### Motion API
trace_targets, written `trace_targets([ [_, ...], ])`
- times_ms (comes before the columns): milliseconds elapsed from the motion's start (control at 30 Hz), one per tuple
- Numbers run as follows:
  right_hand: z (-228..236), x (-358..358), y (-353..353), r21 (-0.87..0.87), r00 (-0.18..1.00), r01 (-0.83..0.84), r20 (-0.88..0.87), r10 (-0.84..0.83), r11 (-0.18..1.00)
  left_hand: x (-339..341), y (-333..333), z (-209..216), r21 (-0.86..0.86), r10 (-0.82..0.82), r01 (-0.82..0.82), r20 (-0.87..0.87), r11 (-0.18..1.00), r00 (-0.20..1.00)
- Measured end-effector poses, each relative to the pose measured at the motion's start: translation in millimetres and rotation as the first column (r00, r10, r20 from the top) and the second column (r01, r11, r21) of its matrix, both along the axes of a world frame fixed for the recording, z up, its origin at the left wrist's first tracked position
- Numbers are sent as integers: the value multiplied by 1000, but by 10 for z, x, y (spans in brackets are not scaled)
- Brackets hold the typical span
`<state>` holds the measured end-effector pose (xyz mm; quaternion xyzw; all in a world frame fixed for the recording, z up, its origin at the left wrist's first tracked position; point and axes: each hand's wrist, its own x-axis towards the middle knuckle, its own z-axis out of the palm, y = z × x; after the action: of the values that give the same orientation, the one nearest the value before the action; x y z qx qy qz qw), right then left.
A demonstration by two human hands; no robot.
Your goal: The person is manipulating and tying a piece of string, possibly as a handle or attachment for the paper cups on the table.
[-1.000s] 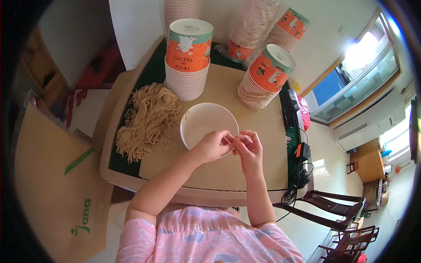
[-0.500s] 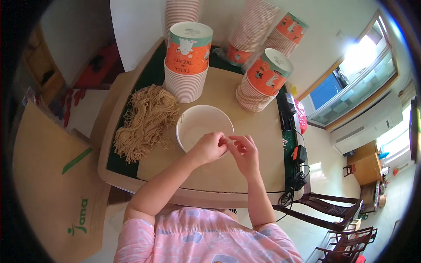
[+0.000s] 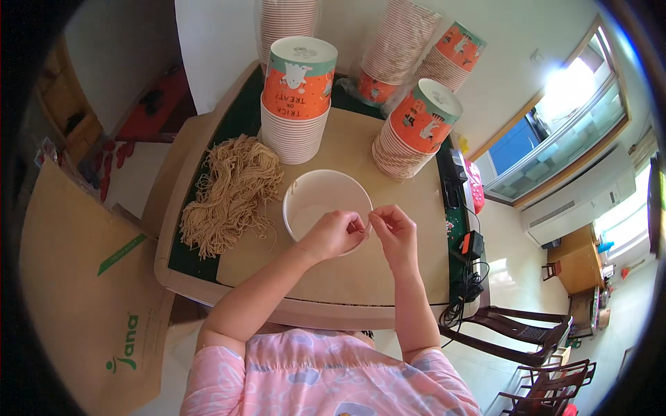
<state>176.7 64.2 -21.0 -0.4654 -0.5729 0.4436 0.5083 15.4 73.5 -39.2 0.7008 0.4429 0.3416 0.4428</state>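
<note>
A white paper bucket [image 3: 322, 197] stands mouth up on the table in front of me. A short tan strand shows at its left inner rim. My left hand [image 3: 336, 232] is closed over the near right side of the rim, its fingertips bunched together. Just right of the rim, my right hand [image 3: 395, 236] pinches thumb against forefinger, close to the left fingertips. What lies between the fingers is too small to make out. Left of the bucket lies a loose heap of tan cords [image 3: 232, 194].
Behind the bucket stands a stack of upturned orange and green paper buckets [image 3: 298, 97]; another stack [image 3: 420, 128] leans at the right. Wrapped stacks [image 3: 399, 41] line the wall. Cables and a power adapter [image 3: 473, 244] run along the right edge. A cardboard box [image 3: 90, 277] is at the left.
My right hand has moved slightly right and up, its fingers now drawn together in a pinch. The left hand has barely shifted. The bucket sits a little further right and lower in view.
</note>
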Motion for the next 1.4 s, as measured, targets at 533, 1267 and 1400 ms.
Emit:
trace_targets([
  [533, 103, 305, -112, -13, 947, -9, -322, 5, 1000, 7, -1, -14, -33, 12, -12, -3, 999, 1000],
  [1267, 105, 220, -323, 245, 844, -69, 531, -75, 967, 168, -121, 80, 59, 22, -25, 55, 998, 998],
  [1400, 39, 281, -345, 274, 839, 6, 522, -154, 962, 193, -180, 140, 124, 52, -53, 10, 991, 999],
])
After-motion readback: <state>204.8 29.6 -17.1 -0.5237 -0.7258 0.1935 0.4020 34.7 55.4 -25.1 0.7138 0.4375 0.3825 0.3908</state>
